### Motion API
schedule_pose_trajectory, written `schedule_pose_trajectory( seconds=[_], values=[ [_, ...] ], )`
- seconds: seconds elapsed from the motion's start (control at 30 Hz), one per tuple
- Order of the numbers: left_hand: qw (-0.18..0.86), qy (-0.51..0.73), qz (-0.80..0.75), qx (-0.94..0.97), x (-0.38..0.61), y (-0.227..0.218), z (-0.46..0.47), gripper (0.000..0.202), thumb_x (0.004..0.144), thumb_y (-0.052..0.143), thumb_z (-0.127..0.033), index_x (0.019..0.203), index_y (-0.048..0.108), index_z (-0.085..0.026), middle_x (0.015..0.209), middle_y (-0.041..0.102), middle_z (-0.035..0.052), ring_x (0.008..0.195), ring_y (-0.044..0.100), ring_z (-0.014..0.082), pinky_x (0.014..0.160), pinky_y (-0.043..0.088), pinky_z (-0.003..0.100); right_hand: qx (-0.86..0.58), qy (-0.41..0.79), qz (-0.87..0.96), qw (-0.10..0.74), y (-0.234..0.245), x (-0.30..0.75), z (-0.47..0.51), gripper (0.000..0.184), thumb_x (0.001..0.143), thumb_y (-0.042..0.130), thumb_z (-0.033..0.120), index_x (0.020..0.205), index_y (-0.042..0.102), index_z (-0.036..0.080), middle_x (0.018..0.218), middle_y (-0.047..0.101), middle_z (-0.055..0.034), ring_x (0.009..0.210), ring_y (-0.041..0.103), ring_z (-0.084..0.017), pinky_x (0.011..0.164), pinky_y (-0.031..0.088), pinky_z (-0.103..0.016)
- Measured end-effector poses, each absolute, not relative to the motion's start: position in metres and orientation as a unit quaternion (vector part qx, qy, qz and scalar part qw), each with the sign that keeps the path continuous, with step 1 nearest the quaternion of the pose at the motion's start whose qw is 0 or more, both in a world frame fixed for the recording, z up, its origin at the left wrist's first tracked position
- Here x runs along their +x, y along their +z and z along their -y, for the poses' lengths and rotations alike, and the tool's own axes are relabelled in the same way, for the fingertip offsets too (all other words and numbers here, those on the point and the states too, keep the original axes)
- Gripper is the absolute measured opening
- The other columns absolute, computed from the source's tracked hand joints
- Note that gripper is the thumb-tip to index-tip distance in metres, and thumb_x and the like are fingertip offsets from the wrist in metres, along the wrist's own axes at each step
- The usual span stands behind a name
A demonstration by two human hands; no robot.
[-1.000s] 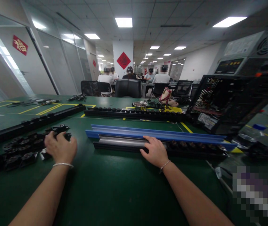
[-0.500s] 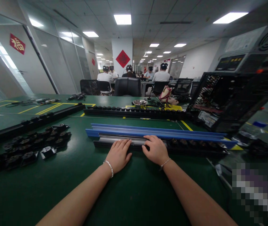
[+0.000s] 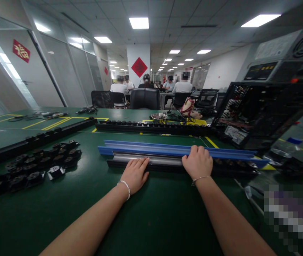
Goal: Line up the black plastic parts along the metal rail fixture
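A long black channel (image 3: 164,162) with a greyish inner face lies across the table in front of me. Small dark round-faced parts (image 3: 230,163) sit in its right end. My left hand (image 3: 135,175) rests over the channel's front wall, fingers stretched out and holding nothing. Further right, my right hand (image 3: 198,163) reaches over the channel with bent fingers, at the left end of the row of parts. Its fingertips and whatever they grip are hidden. Just behind the channel runs a blue rail (image 3: 146,147).
Loose black parts (image 3: 44,160) lie in a group at left. Two more filled black channels (image 3: 151,127) stand behind, one slanting left. A metal bowl (image 3: 158,116) is at the back. An open computer case (image 3: 258,110) stands at right. Several people sit beyond the table.
My right hand has moved right along the channel, from its bare middle to the row of parts, and its fingers are more bent. My left hand has stayed in place.
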State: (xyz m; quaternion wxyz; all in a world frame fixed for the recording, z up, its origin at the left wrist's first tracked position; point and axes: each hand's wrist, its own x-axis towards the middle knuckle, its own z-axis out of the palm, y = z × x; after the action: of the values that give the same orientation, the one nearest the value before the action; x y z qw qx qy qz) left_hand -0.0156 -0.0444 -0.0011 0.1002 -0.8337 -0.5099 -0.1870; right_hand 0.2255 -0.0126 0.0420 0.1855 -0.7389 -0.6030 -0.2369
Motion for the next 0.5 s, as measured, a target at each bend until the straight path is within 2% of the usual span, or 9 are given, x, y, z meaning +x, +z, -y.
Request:
schedule_pose_trajectory(
  seconds=[0.17,0.5],
  values=[
    [0.099,-0.190,0.501,-0.838,-0.017,-0.001,0.043,0.049,0.086,0.039,-0.029,0.133,0.037,-0.019,0.132,0.049,0.0065,0.116,0.044,0.0211,0.100,0.031,0.039,-0.778,-0.182,0.587,0.128,0.046,0.233,0.012,0.028,0.077,0.047,0.032,0.095,0.054,0.011,0.096,0.056,-0.0179,0.090,0.052,-0.028,0.071,0.037,-0.037],
    [0.102,-0.190,0.501,-0.838,-0.017,-0.003,0.042,0.050,0.084,0.040,-0.025,0.133,0.036,-0.017,0.132,0.049,0.0063,0.116,0.044,0.0210,0.100,0.031,0.039,-0.791,-0.148,0.584,0.105,0.047,0.239,0.009,0.027,0.077,0.043,0.025,0.093,0.057,0.007,0.092,0.060,-0.0202,0.089,0.056,-0.029,0.072,0.040,-0.036]
  ],
)
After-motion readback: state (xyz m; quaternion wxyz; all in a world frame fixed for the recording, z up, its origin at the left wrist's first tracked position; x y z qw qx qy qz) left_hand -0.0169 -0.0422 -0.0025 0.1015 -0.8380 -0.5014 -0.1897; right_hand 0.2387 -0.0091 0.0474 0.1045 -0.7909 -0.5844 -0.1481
